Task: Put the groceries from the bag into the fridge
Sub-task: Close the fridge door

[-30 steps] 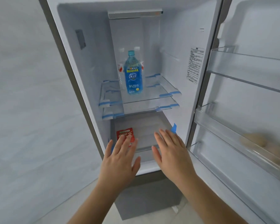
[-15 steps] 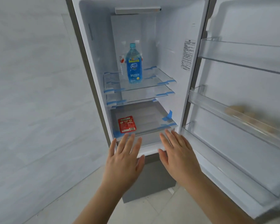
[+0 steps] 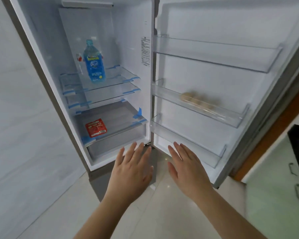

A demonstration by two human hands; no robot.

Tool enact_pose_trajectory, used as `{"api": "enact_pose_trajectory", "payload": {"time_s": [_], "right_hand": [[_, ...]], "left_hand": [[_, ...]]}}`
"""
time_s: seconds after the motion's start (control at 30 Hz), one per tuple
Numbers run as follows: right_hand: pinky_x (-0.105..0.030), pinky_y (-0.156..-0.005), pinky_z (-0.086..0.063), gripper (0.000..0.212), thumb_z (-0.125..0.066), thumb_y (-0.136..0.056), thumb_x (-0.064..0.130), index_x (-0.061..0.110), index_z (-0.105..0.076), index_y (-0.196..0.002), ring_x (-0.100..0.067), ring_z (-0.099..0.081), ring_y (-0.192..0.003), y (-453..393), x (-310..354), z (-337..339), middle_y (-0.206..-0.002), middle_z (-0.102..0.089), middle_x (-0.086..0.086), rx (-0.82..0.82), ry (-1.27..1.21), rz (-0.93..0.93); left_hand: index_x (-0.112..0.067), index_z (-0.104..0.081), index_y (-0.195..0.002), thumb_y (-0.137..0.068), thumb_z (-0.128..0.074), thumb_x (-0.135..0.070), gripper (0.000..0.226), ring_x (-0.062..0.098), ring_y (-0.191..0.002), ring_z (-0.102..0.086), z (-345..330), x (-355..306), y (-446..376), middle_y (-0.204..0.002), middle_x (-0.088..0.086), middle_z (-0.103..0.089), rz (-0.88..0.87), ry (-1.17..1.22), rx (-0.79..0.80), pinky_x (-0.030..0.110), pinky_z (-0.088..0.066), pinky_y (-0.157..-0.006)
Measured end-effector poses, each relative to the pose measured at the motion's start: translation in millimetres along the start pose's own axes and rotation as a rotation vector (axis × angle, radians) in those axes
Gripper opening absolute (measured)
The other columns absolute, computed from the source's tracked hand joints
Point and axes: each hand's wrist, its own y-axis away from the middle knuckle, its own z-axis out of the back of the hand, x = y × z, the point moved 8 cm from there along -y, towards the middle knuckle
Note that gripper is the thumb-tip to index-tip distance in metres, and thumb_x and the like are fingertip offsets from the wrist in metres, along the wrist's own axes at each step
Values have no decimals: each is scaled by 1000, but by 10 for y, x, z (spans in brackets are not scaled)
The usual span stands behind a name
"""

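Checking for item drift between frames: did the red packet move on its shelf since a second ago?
No. The red packet lies flat at the front left of the lowest glass shelf, as before. Only the camera shifted; neither hand touches it.

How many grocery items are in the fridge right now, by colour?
Blue: 1, the bottle on the top glass shelf
Red: 1, the flat packet on the lowest shelf
Red-and-white: 1, an item mostly hidden behind the bottle
Tan: 1 blurred cluster in the middle door bin; pieces can't be counted
Total: 4
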Motion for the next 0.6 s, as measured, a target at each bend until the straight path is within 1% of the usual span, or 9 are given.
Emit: {"api": "enact_pose_trajectory", "payload": {"time_s": [0.07, 0.1, 0.17, 0.2, 0.27, 0.37, 0.5, 0.6], "right_hand": [[-36, -107, -37, 59, -22, -97, 48, 19, -46, -142, -25, -43, -136, 82, -242, 9, -147, -47, -6, -5, 24, -46], [-35, -106, -37, 55, -29, -97, 47, 18, -48, -140, -25, -46, -134, 126, -374, 4, -146, -49, -6, -16, 33, -66], [-33, -103, -33, 49, -51, -95, 44, 17, -54, -136, -26, -51, -129, 219, -648, -5, -141, -54, -7, -42, 45, -114], [-32, -101, -32, 51, -59, -90, 43, 17, -56, -134, -26, -54, -126, 260, -791, -11, -138, -56, -7, -56, 52, -140], [-32, -97, -32, 54, -68, -84, 44, 17, -60, -130, -26, -58, -122, 350, -1092, -59, -134, -60, -6, -61, 70, -176], [-33, -95, -33, 57, -71, -80, 46, 18, -61, -128, -27, -60, -118, 492, -1539, -189, -131, -62, -6, -44, 95, -207], [-34, -96, -36, 60, -74, -77, 45, 17, -62, -128, -26, -61, -117, 652, -2042, -370, -131, -62, -6, -25, 84, -254], [-35, -99, -41, 55, -69, -83, 41, 17, -58, -131, -26, -58, -122, 711, -2286, -526, -135, -59, -6, 0, 45, -260]], "left_hand": [[-23, -49, -140, -93, -35, -50, 56, 27, -138, -45, -79, -239, -103, -144, 2, -54, -33, 10, 24, 51, -26, -114], [-23, -48, -141, -93, -34, -50, 56, 26, -140, -42, -148, -374, -156, -146, 2, -52, -49, 17, 42, 50, -23, -115], [-25, -40, -148, -95, -28, -52, 60, 24, -146, -31, -322, -642, -258, -154, 0, -42, -80, 35, 92, 49, -14, -120], [-26, -34, -151, -96, -24, -53, 62, 23, -149, -24, -412, -772, -319, -158, 0, -35, -95, 39, 111, 49, -12, -122], [-27, -24, -154, -98, -21, -53, 62, 21, -151, -14, -571, -1042, -436, -162, -1, -25, -121, 37, 150, 48, -11, -122], [-27, -12, -156, -101, -21, -51, 61, 19, -152, -3, -828, -1469, -618, -165, -1, -13, -171, 40, 216, 45, -4, -123], [-24, -13, -156, -103, -25, -46, 59, 21, -152, -4, -1214, -2017, -897, -165, 2, -14, -232, 39, 277, 43, -4, -123], [-20, -11, -156, -104, -25, -42, 59, 23, -152, -3, -1538, -2257, -1060, -165, 4, -11, -212, -5, 346, 45, -4, -123]]}}
